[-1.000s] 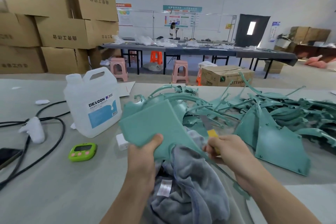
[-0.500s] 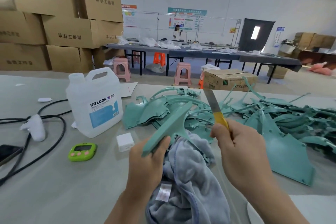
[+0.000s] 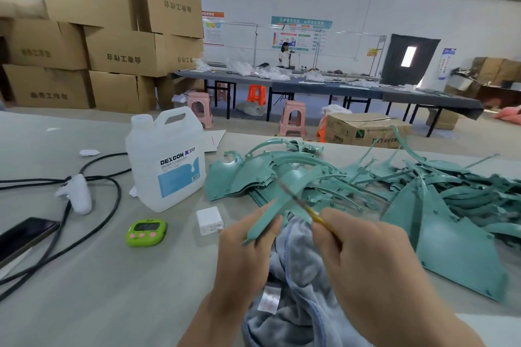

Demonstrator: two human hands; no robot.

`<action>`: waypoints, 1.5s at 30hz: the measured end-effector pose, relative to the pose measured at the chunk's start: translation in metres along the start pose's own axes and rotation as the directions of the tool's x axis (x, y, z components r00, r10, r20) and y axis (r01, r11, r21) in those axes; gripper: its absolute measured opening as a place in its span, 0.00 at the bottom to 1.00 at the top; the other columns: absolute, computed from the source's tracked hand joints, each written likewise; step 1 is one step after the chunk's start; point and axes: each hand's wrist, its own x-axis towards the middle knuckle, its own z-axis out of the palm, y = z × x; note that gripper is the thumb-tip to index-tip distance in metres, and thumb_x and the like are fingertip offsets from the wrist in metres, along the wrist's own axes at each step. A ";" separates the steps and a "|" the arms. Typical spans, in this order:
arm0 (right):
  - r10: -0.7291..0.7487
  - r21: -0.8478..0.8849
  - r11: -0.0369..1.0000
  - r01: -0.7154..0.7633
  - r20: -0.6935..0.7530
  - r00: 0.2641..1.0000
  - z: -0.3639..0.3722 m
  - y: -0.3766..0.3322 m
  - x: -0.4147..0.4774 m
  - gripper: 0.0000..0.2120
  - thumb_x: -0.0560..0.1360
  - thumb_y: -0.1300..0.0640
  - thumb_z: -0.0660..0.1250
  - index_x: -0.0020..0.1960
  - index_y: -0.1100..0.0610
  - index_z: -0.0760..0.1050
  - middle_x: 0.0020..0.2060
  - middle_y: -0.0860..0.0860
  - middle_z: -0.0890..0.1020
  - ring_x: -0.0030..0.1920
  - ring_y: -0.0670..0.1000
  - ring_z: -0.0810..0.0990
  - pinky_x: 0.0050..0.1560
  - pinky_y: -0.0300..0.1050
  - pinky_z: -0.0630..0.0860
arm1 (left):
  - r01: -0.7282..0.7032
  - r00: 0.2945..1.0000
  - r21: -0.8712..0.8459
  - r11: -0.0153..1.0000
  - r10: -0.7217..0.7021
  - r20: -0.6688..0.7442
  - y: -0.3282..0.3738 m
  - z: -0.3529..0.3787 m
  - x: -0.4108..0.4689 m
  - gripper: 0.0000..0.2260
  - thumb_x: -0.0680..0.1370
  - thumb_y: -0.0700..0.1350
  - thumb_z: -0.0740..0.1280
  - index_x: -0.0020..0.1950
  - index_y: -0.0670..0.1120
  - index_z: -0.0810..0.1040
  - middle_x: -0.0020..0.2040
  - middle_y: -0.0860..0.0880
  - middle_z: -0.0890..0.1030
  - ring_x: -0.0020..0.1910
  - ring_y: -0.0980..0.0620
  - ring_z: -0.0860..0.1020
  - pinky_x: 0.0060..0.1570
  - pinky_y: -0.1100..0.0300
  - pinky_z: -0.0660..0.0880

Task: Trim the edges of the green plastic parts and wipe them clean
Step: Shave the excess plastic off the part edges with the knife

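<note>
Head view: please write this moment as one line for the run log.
step: trimming | left hand: holds green part | right hand: holds knife, blade across part edge | cloth: lies under hands

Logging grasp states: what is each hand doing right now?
Left hand: fingers grip a green part.
Right hand: fingers grip a knife, blade against that part's edge.

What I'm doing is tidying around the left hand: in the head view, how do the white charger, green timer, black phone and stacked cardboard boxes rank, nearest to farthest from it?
1. white charger, just left of the left hand.
2. green timer, farther left.
3. black phone, at the view's left edge.
4. cardboard boxes, far back on the left.
</note>
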 end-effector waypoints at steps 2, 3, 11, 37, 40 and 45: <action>-0.078 -0.065 0.995 0.077 -0.011 0.997 -0.001 -0.010 -0.005 0.15 0.73 0.56 0.70 0.31 0.53 0.69 0.21 0.48 0.71 0.23 0.54 0.63 0.24 0.41 0.57 | 0.052 0.999 -0.020 0.998 -0.052 0.001 -0.005 0.000 0.000 0.17 0.76 0.43 0.71 0.32 0.59 0.72 0.24 0.61 0.68 0.24 0.64 0.64 0.27 0.75 0.61; -0.112 -0.084 0.990 0.111 -0.001 0.994 -0.002 -0.014 -0.005 0.14 0.70 0.54 0.70 0.30 0.52 0.69 0.19 0.48 0.70 0.25 0.52 0.59 0.24 0.41 0.55 | 0.079 0.997 -0.026 0.997 -0.079 0.007 -0.008 0.000 0.000 0.19 0.77 0.45 0.71 0.30 0.60 0.70 0.24 0.60 0.68 0.24 0.62 0.63 0.26 0.72 0.61; 0.050 0.016 0.998 -0.052 0.112 0.992 -0.002 0.016 0.015 0.20 0.82 0.46 0.56 0.33 0.52 0.64 0.23 0.48 0.71 0.26 0.48 0.69 0.30 0.45 0.66 | 0.125 0.992 -0.066 0.990 -0.124 0.028 -0.003 -0.001 -0.003 0.16 0.77 0.42 0.72 0.33 0.59 0.76 0.23 0.59 0.65 0.23 0.62 0.61 0.25 0.73 0.59; 0.445 0.126 0.883 -0.451 0.077 0.892 0.043 0.067 0.042 0.22 0.80 0.55 0.60 0.29 0.59 0.67 0.23 0.53 0.71 0.27 0.55 0.69 0.33 0.50 0.65 | 0.380 0.901 -0.307 0.872 -0.425 -0.092 -0.008 -0.002 -0.003 0.16 0.73 0.48 0.76 0.46 0.72 0.80 0.42 0.65 0.84 0.41 0.65 0.83 0.36 0.71 0.77; 0.601 0.010 0.794 -0.608 0.138 0.787 0.072 0.109 0.017 0.20 0.80 0.52 0.61 0.33 0.59 0.76 0.30 0.58 0.79 0.36 0.62 0.76 0.40 0.51 0.73 | 0.366 0.873 -0.392 0.844 -0.457 -0.170 -0.013 -0.002 0.003 0.14 0.74 0.44 0.75 0.50 0.64 0.83 0.48 0.63 0.85 0.47 0.62 0.84 0.41 0.71 0.77; 0.745 -0.235 0.663 -0.711 0.302 0.595 0.093 0.157 -0.023 0.20 0.81 0.48 0.61 0.42 0.63 0.79 0.44 0.63 0.83 0.46 0.63 0.81 0.41 0.47 0.71 | 0.450 0.612 -0.726 0.519 -0.772 -0.172 -0.032 -0.013 0.023 0.14 0.76 0.34 0.72 0.57 0.49 0.83 0.52 0.51 0.87 0.46 0.52 0.86 0.38 0.57 0.82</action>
